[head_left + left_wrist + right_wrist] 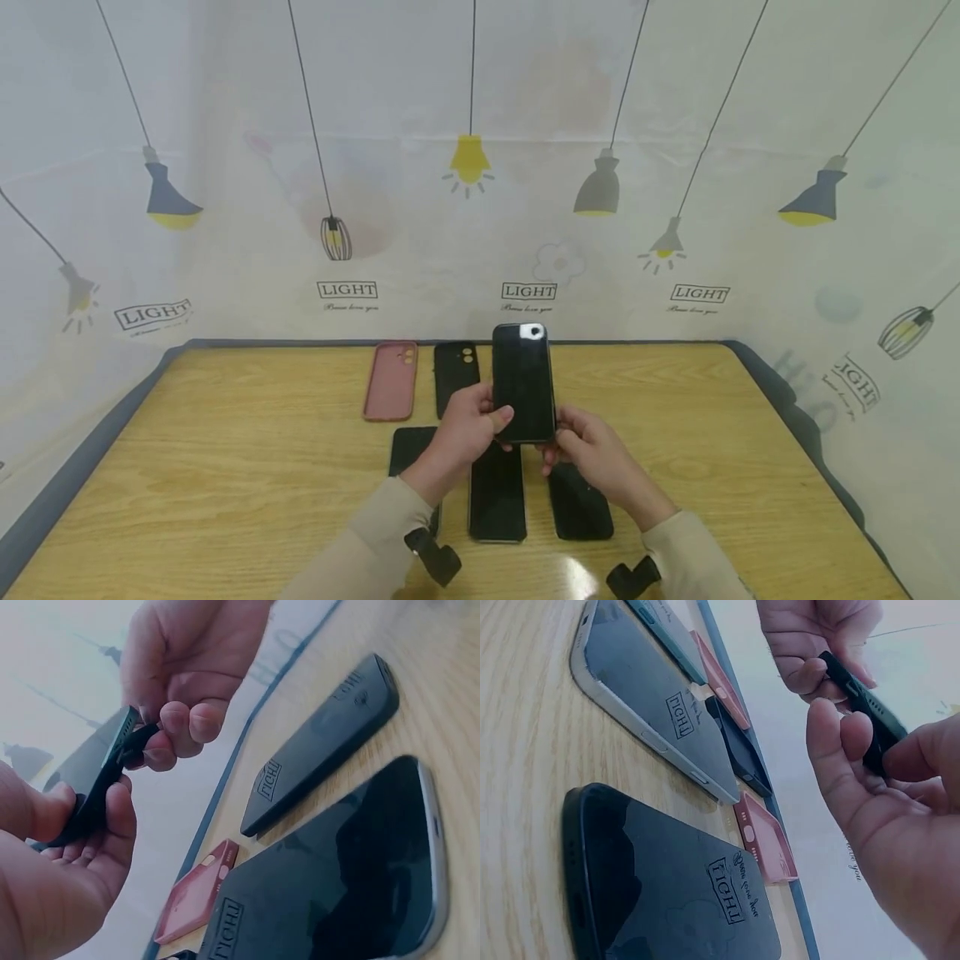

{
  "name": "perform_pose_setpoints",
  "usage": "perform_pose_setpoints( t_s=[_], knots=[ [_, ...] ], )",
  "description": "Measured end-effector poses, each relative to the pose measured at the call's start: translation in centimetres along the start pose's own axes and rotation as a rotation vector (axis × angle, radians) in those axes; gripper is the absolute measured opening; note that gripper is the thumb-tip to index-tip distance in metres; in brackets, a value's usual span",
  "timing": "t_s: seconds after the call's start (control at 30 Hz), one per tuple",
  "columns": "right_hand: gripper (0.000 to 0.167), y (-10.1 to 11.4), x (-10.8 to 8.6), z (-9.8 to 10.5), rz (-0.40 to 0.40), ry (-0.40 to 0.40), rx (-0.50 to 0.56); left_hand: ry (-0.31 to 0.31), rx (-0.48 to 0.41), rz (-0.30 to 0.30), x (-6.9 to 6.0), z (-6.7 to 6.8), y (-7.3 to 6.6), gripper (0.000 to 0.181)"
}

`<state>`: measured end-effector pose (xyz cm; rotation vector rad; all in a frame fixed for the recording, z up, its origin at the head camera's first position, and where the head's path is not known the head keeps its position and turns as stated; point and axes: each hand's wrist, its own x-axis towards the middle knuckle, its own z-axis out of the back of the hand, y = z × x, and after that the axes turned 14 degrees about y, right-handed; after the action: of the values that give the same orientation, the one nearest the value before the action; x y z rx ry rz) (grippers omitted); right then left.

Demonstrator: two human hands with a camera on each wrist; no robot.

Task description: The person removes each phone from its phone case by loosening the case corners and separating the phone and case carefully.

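Above the table, my left hand (468, 425) grips a black smartphone (522, 383) by its left edge, thumb over the screen. A dark phone case (91, 810) wraps the phone's back and sides. At the phone's lower right corner, my right hand (596, 454) pinches the case's edge. In the left wrist view that corner of the case stands slightly apart from the phone. Below the hands lie a left phone (411, 446), a middle phone (497, 500) and a right phone (581, 504), screens up. The left one is partly hidden by my left arm.
At the back of the wooden table (247, 433) lie an empty pink phone case (390, 382) and a black phone case (453, 379). Another pink case (765, 838) shows in the right wrist view. A lamp-printed curtain (405, 192) surrounds the table's far edges.
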<state>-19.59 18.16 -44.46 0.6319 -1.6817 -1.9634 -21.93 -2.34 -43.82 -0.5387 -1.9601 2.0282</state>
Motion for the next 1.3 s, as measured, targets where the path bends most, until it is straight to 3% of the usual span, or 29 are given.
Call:
perform_pose_setpoints(
  t_s=[0.23, 0.4, 0.63, 0.73, 0.97, 1.17, 1.3],
  knots=[
    [0.041, -0.4, 0.0, 0.4, 0.026, 0.071, 0.099, 0.086, -0.198, -0.007, 0.0, 0.4, 0.1, 0.026],
    [0.037, -0.7, -0.1, 0.6, 0.064, 0.066, 0.080, 0.106, -0.265, 0.005, 0.0, 0.4, 0.1, 0.028],
    [0.022, -0.7, -0.4, 0.4, 0.069, -0.123, -0.082, 0.080, -0.227, 0.021, 0.1, 0.4, 0.0, 0.025],
    [0.016, -0.7, -0.5, 0.3, 0.074, -0.166, -0.136, 0.071, -0.206, 0.034, 0.1, 0.3, 0.0, 0.024],
    [0.013, -0.3, -0.4, 0.1, 0.108, -0.174, -0.292, 0.043, -0.141, 0.032, 0.1, 0.0, 0.3, 0.021],
    [0.016, 0.7, -0.6, 0.4, 0.052, -0.163, -0.440, -0.002, -0.047, 0.029, 0.0, -0.3, 0.4, 0.016],
    [0.020, 0.9, -0.9, 0.7, -0.007, -0.129, -0.473, -0.004, 0.009, 0.029, -0.3, -0.5, 0.4, 0.015]
  ],
)
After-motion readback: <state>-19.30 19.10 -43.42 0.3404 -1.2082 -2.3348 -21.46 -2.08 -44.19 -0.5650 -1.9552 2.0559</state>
